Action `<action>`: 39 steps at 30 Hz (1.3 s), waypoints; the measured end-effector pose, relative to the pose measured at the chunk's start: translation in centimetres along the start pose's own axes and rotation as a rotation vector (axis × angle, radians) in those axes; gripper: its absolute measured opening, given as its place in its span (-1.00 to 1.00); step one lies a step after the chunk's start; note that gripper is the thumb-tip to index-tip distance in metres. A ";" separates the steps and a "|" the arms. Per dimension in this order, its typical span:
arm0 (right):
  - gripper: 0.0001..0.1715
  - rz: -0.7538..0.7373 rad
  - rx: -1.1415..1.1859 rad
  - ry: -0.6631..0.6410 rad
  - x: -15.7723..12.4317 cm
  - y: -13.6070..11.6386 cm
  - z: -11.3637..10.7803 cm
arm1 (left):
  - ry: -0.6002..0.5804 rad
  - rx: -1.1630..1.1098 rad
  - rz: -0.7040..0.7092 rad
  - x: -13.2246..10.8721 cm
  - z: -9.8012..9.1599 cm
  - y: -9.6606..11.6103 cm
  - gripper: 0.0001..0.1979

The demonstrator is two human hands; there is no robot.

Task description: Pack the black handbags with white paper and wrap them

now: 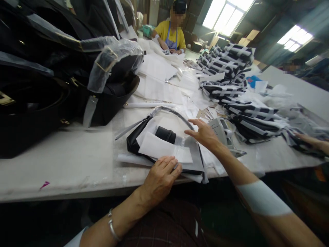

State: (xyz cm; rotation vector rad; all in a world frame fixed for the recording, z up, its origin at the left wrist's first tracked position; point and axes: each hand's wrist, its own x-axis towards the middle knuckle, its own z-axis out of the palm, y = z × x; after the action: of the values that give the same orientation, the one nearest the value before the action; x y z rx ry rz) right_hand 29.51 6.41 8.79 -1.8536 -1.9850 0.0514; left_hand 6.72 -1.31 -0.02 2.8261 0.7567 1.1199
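Note:
A black handbag [133, 141] lies on the table before me, with white paper [164, 149] over its front and a short black strap piece with a loop [166, 134] on top. Its handle [177, 113], wrapped in clear film, arches away from me. My left hand [163, 175] grips the bag's near edge, fingers close together over the paper; the thumb is mostly hidden. Beside the handle's right side is my right hand [204, 133], thumb and forefinger apart, with nothing seen between them. Just behind it sits a grey tape dispenser [218, 130].
Large black bags [110, 99] with wrapped handles crowd the left. Stacked black bags with white wrapping [228, 61] rise at the right. White sheets [159, 89] cover the table's far part. Across it a person [171, 34] works; another person's hand [311, 140] reaches in from the right.

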 end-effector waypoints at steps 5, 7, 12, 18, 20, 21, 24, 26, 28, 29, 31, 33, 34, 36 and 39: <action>-0.45 -0.310 0.115 0.006 -8.8 -4.5 1.0 | 0.011 -0.073 -0.033 0.0 0.0 -0.1 -0.70; -0.46 -0.336 0.110 0.021 -11.1 -4.9 2.5 | -0.009 -0.102 -0.011 0.0 -0.6 -0.2 -0.67; -0.35 -0.434 0.022 0.077 -12.3 -3.8 4.7 | -0.147 -0.235 0.012 2.0 -5.3 -1.4 -0.73; -0.34 -0.512 -0.154 0.110 -12.4 -4.0 5.1 | -0.241 0.257 -0.294 10.1 -9.7 -6.7 -0.74; -0.36 -0.512 -0.165 0.124 -12.4 -4.1 5.2 | -0.408 0.353 -0.377 12.7 -8.9 -8.8 -0.74; -0.37 -0.510 -0.165 0.132 -12.4 -4.2 5.2 | -0.448 0.365 -0.391 13.7 -8.2 -9.8 -0.74; -0.39 -0.499 -0.155 0.143 -12.4 -4.1 5.4 | -0.566 0.383 -0.451 15.1 -5.7 -12.4 -0.77; -0.38 -0.493 -0.147 0.144 -12.4 -4.0 5.5 | -0.628 0.395 -0.522 15.0 -4.5 -14.0 -0.74; -0.38 -0.495 -0.138 0.152 -12.4 -3.8 5.6 | -0.669 0.405 -0.611 14.5 -3.8 -15.6 -0.70; -0.38 -0.498 -0.133 0.158 -12.3 -3.7 5.7 | -0.679 0.408 -0.650 14.1 -3.6 -16.3 -0.69; -0.39 -0.506 -0.124 0.165 -12.3 -3.5 5.8 | -0.681 0.404 -0.697 13.6 -3.5 -17.3 -0.69; -0.41 -0.512 -0.116 0.168 -12.2 -3.4 5.9 | -0.656 0.389 -0.698 13.4 -4.0 -17.9 -0.70; -0.41 -0.516 -0.113 0.170 -12.2 -3.3 5.9 | -0.632 0.380 -0.684 13.4 -4.4 -18.1 -0.70; -0.42 -0.524 -0.107 0.176 -12.2 -3.3 5.9 | -0.556 0.367 -0.634 13.7 -5.6 -18.2 -0.71; -0.43 -0.542 -0.101 0.172 -11.9 -3.1 5.7 | -0.442 0.328 -0.523 13.8 -8.4 -17.6 -0.69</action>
State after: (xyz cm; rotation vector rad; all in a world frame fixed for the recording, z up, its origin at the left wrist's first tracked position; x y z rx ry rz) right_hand 25.03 -3.91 1.27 -1.2638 -2.3218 -0.3592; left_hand 2.35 18.91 11.92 2.6782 1.6009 0.3058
